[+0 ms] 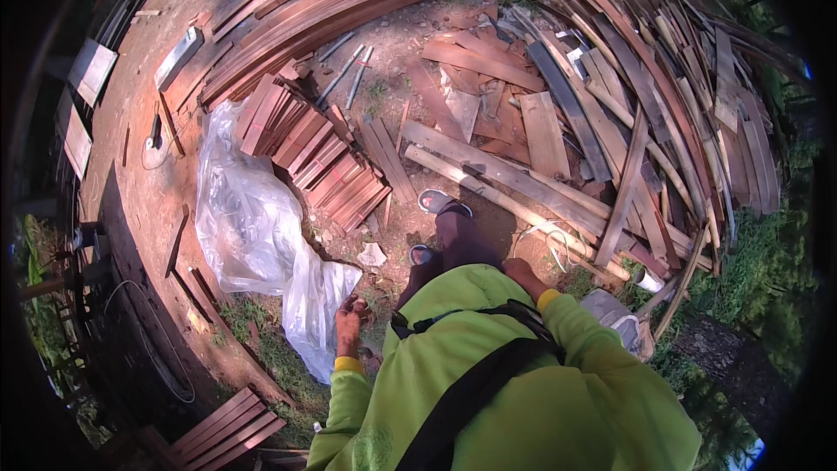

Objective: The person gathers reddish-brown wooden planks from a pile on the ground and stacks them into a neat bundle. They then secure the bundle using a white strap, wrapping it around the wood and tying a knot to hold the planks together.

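My left hand [349, 324] hangs beside the right edge of a crumpled clear plastic sheet [253, 218]. Its fingers are loosely bent and slightly apart, and I see nothing held in them. My right hand [523, 279] is low by my right thigh, near the end of a long pale pole [514, 209]; its fingers are mostly hidden. Ahead of my feet, to the left, short reddish-brown boards [327, 161] lie in a stacked, fanned pile. The plastic sheet lies against the left side of this pile.
Long reddish boards [349, 17] are stacked at the far side. A jumbled heap of planks and poles [645, 122] covers the right. Thin grey pipes [357, 74] lie beyond the short boards. More slats [228, 432] sit at the lower left, and a white cup-like container [648, 280] lies at right.
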`<state>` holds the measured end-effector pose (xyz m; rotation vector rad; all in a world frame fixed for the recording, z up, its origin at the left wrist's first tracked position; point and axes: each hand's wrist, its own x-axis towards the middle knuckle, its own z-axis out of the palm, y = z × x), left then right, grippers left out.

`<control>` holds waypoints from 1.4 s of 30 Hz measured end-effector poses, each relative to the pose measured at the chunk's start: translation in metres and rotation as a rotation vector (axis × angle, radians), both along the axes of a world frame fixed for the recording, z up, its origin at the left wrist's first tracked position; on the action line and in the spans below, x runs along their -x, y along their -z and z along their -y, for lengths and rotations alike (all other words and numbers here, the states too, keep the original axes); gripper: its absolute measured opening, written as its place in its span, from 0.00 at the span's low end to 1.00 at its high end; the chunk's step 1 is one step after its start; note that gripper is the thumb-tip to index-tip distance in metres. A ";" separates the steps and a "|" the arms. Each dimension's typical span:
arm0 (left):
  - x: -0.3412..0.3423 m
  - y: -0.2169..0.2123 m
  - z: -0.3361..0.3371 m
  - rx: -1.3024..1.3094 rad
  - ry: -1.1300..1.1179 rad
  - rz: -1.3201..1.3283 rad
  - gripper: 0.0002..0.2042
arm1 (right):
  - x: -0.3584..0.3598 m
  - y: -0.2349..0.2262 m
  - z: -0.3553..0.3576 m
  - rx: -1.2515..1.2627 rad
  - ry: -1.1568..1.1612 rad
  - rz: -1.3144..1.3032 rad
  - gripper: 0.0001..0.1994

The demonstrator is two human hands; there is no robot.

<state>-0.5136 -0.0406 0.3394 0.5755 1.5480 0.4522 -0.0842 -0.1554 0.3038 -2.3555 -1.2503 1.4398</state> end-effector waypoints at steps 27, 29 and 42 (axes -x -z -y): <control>-0.156 0.003 0.104 0.091 -0.853 -0.091 0.22 | -0.033 -0.007 -0.281 -0.113 -1.125 -0.072 0.17; -0.176 0.006 0.114 0.074 -0.938 -0.081 0.21 | -0.047 -0.007 -0.287 -0.073 -1.147 0.005 0.17; -0.211 0.027 0.168 0.230 -0.783 -0.195 0.16 | -0.016 0.032 -0.299 -0.170 -1.323 -0.100 0.18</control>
